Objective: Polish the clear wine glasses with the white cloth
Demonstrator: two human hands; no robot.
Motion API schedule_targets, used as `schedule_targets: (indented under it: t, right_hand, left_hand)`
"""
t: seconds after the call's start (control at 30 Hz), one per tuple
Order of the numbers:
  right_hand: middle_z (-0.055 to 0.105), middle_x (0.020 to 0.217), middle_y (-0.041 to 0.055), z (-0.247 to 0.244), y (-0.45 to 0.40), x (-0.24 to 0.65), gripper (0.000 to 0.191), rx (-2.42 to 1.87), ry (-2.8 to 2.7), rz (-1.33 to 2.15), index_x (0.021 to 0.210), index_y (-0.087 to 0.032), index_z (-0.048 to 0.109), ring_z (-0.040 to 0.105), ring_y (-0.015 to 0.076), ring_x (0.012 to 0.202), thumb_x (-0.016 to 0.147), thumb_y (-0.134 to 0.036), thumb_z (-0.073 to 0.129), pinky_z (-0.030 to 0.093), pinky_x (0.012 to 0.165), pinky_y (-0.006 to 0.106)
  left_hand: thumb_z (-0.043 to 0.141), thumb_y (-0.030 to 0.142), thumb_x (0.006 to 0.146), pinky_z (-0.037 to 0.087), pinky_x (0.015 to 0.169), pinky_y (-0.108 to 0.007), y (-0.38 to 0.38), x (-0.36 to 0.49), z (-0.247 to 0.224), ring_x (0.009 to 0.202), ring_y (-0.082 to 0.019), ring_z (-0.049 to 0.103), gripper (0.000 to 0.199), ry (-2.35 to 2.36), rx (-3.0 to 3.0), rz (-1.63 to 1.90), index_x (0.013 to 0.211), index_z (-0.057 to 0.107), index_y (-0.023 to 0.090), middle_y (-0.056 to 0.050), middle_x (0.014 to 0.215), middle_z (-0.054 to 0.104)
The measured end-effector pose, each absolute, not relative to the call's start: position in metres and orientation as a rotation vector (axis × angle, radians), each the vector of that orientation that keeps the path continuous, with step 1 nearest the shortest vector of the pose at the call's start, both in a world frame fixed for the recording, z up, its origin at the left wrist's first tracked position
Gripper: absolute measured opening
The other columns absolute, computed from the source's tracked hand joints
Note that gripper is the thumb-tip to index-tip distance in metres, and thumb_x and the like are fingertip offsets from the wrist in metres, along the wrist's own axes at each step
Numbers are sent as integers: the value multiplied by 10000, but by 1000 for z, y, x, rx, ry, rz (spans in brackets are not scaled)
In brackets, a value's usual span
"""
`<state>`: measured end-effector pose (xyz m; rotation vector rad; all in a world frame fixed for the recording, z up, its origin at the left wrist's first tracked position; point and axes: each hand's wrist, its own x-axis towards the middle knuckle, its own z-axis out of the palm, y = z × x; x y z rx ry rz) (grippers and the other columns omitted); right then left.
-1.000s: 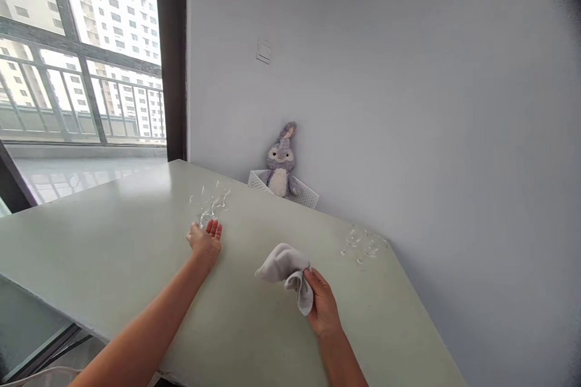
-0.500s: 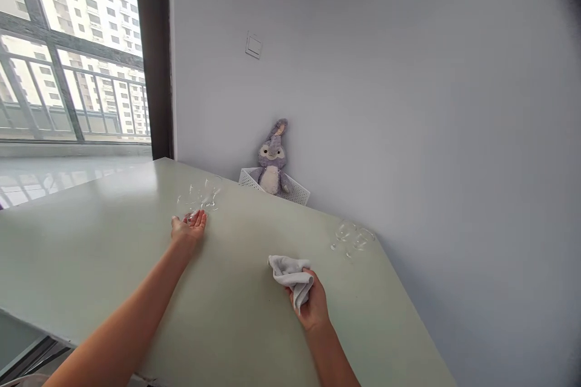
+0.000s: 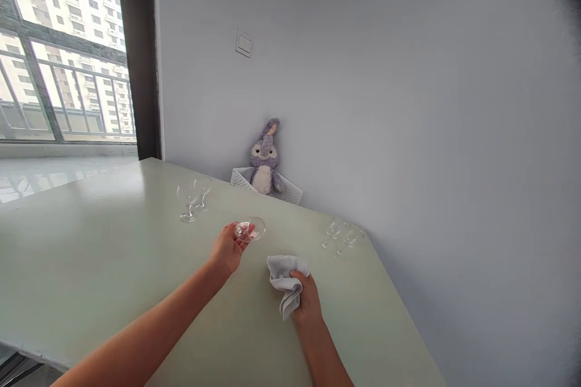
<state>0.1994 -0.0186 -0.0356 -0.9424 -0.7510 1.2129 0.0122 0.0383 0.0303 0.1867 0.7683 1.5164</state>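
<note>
My left hand point(image 3: 231, 246) is closed around a clear stemmed glass point(image 3: 255, 229), which lies tilted sideways with its bowl to the right, above the table. In my right hand point(image 3: 307, 297) is a bunched light grey cloth point(image 3: 284, 278), gripped between thumb and fingers and hanging in folds. The cloth and the glass are apart, the cloth just below and right of it. Behind my left hand stand two upright stemmed glasses, one nearer point(image 3: 189, 196) and one farther point(image 3: 203, 193). At the right edge two more glasses, one left point(image 3: 334, 229) and one right point(image 3: 351, 237), stand close together.
The pale green table point(image 3: 113, 260) narrows toward a corner at the wall. Against the wall, a purple plush rabbit point(image 3: 262, 180) sits in a white perforated basket point(image 3: 290, 191). A light switch point(image 3: 244, 44) is on the wall, and a window point(image 3: 68, 72) is at left.
My left hand has taken a glass from the group at the left and brought it right, toward the cloth. The cloth has shifted slightly in my right hand. The view has turned a little right.
</note>
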Motion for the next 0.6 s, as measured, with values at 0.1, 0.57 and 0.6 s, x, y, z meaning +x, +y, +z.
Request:
schedule_targets:
  t: [0.1,0.57,0.6]
  right_hand:
    - [574,725,-12,-22,-20,219,253,-1180,-763,712,881,-194,541,531,134,606,629,-203,562,433,562,264]
    - [510,743,33,-5,-45,180,355,-1127,-1332,731,688,-168,600,441,121,579,850,-387,373,355,504,234]
    - [504,742,32,-5,-45,182,358,-1124,-1340,737,671,-169,592,432,118,574,852,-384,371,344,496,230]
  left_hand:
    - [504,151,773,526,647,-265,42,36,34,768,-185,651,67,717,300,1420,725,458,145,-95,776,643]
    - [654,307,690,433,883,-366,31,56,-18,921,-191,612,300,576,634,1379,866,432,211,-38,916,647]
    - [654,307,690,435,879,-364,31,55,-18,919,-189,613,297,581,637,1368,862,432,211,-37,915,646]
